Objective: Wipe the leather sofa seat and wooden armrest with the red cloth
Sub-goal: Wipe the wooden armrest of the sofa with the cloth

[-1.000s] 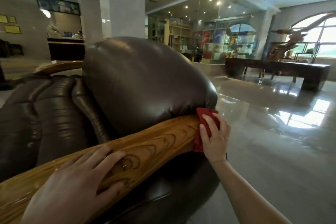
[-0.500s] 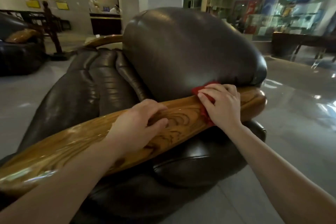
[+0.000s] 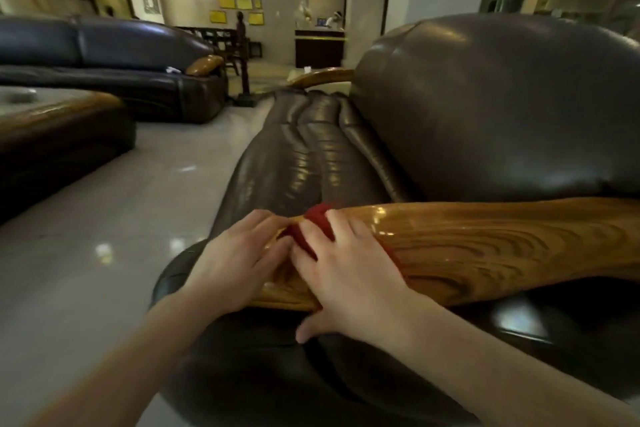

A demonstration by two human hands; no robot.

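— Polished pale floor [image 3: 114, 218] spreads wide on the left, doesn't it?

— Yes, a broad open strip of it runs between the near leather sofa [image 3: 485, 121] and a low dark table [image 3: 62, 135] with a wooden edge, with a second sofa [image 3: 114, 69] well beyond against the far side.

— Where does the wooden armrest [image 3: 502, 246] end?

— Its rounded end sits right under the two hands, overhanging the dark padded side of the sofa. To the right it runs off the picture's edge. Just behind it the ribbed leather seat [image 3: 304, 156] stretches away toward a far armrest [image 3: 322, 77].

— And the red cloth [image 3: 317, 225]?

— Bunched on top of the armrest near that rounded end, at the edge facing the seat, mostly covered by fingers.

— The right hand [image 3: 349, 274]?

— Palm down across the armrest, fingers curled over the cloth and pressing it to the wood, thumb hanging below the lower edge against the leather.

— The left hand [image 3: 239, 253]?

— Flat and spread on the armrest's tip, fingertips touching the cloth's left side. Whether it pinches the cloth, I cannot tell; things are blurred there. Both forearms reach in from the bottom of the view.
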